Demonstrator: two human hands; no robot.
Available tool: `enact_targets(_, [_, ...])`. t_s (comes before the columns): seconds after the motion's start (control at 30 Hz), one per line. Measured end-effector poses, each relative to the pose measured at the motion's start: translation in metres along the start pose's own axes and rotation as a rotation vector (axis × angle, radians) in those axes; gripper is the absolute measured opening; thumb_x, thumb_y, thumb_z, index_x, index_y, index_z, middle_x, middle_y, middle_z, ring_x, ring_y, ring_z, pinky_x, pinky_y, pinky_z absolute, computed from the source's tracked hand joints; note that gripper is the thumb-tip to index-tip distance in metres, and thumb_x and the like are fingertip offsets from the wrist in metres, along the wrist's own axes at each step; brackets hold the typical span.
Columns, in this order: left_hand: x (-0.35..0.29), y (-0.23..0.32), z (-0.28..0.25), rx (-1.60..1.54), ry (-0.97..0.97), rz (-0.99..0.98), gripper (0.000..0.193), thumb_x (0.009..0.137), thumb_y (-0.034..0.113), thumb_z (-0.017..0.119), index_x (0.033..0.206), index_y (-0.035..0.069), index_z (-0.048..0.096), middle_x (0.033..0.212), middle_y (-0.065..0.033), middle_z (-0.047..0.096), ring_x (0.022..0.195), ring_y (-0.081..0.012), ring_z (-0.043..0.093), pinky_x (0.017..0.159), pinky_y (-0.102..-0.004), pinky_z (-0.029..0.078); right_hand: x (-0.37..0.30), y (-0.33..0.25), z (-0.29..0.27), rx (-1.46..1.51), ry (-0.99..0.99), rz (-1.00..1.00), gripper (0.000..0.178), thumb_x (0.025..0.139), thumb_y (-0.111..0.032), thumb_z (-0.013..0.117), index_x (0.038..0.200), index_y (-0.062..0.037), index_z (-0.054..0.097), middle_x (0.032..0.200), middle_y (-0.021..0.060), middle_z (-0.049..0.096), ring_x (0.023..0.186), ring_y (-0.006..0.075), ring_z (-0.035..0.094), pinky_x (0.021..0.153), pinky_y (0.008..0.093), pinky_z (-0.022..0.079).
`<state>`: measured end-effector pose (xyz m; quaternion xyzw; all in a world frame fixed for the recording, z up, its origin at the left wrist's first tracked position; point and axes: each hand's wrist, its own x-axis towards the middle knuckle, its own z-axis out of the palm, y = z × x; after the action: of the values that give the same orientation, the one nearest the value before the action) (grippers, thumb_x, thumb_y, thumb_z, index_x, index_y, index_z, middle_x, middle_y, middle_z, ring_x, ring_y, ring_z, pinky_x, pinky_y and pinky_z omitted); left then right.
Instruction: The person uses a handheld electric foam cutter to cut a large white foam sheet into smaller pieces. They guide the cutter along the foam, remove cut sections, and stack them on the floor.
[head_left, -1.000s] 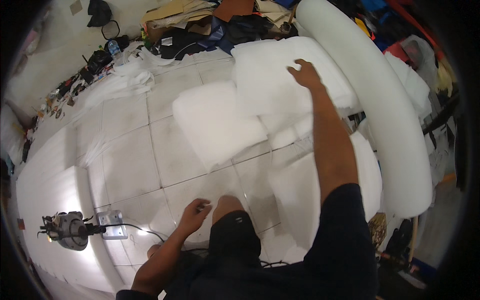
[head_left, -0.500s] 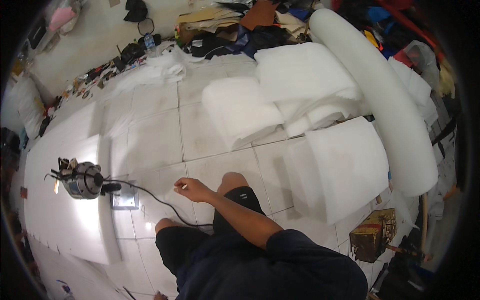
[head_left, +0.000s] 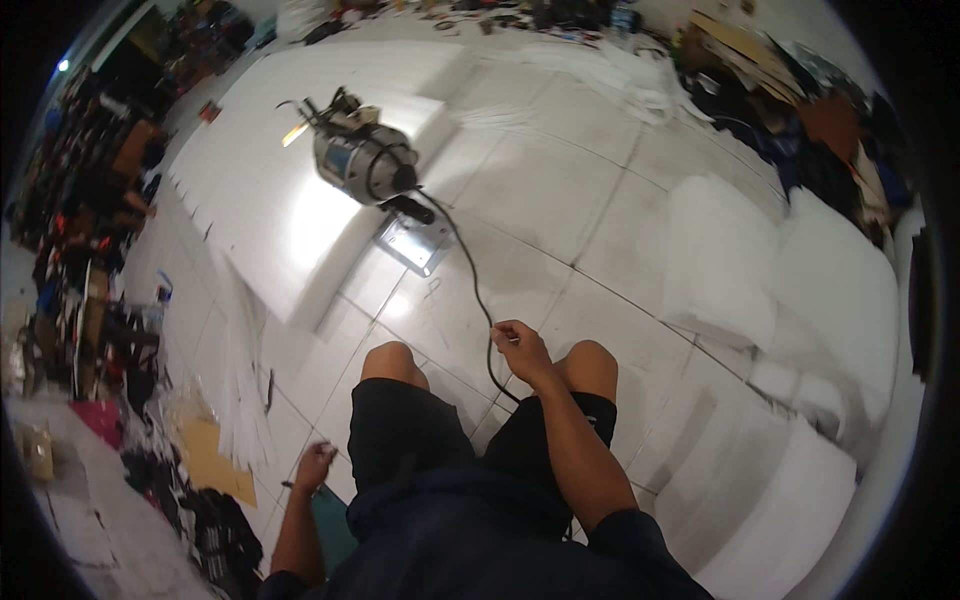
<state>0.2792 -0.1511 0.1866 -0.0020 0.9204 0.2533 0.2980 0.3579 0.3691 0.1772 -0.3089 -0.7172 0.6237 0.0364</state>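
Note:
My right hand [head_left: 522,352] is over my right knee, its fingers pinched together around a small whitish thing too small to name. A black cable [head_left: 470,262] runs just beside it. Low on the left, my left hand [head_left: 316,466] hangs beside my left thigh with its fingers curled; whether anything is in them I cannot make out. Ahead stands an electric cutting machine [head_left: 365,160] with a grey motor and black handle, touched by neither hand. Its shiny base plate [head_left: 415,243] is on the tiles against a thick stack of white foam sheets [head_left: 290,130], brightly lit beside the machine.
Cut blocks of white foam [head_left: 720,260] lie on the right, with another foam pile [head_left: 760,490] nearer me. Brown and black scraps [head_left: 835,130] heap up at the far right. Clutter lines the left side, including a yellowish sheet [head_left: 215,460] and dark cloth [head_left: 215,530].
My view has swung left, so the machine and foam stack appear farther right. My left hand, barely showing at the lower edge before, is now in full view. My right hand keeps its pinch.

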Motion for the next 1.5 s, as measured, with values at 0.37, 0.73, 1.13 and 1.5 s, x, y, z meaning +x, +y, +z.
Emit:
enact_targets(0.37, [0.036,0.084,-0.086,-0.176,0.114,0.183,0.043,0.086,0.028,0.070,0.118,0.000,0.062,0.100,-0.0119,0.067,0.091,-0.0199,0.064,0.081,-0.0318,0.051,0.053,-0.057,0.046,-0.191,-0.154,-0.393,0.031,0.090,-0.022,0.065,0.115,-0.0023,0.063,0.102,0.0160,0.066,0.092,0.0276,0.064,0.080,0.0370,0.051])
enact_targets(0.73, [0.228,0.057,-0.111,-0.097,0.376,0.147,0.039,0.086,0.032,0.069,0.109,0.002,0.067,0.103,-0.0143,0.069,0.093,-0.0262,0.066,0.085,-0.0355,0.051,0.183,-0.096,0.093,-0.779,0.138,-0.697,0.065,0.086,-0.009,0.065,0.141,0.0074,0.034,0.144,0.0306,0.033,0.135,0.0436,0.035,0.111,0.0451,0.034])
enact_targets(1.13, [0.460,0.212,-0.092,0.432,0.565,0.281,0.086,0.086,0.069,0.052,0.151,0.017,0.033,0.157,-0.0236,0.021,0.146,-0.0413,0.015,0.118,-0.0549,0.012,0.267,-0.105,0.134,-1.307,0.290,-0.575,0.050,0.086,-0.045,0.064,0.114,-0.0029,0.061,0.105,0.0190,0.066,0.096,0.0391,0.063,0.086,0.0485,0.049])
enact_targets(1.5, [0.533,0.186,-0.044,0.377,0.590,0.578,0.081,0.086,0.052,0.064,0.150,0.012,0.035,0.158,-0.0234,0.020,0.146,-0.0416,0.014,0.117,-0.0588,0.005,0.309,-0.062,0.110,-1.023,0.068,-0.568,0.059,0.090,-0.045,0.061,0.137,-0.0105,0.051,0.140,0.0152,0.048,0.131,0.0315,0.042,0.111,0.0460,0.033])
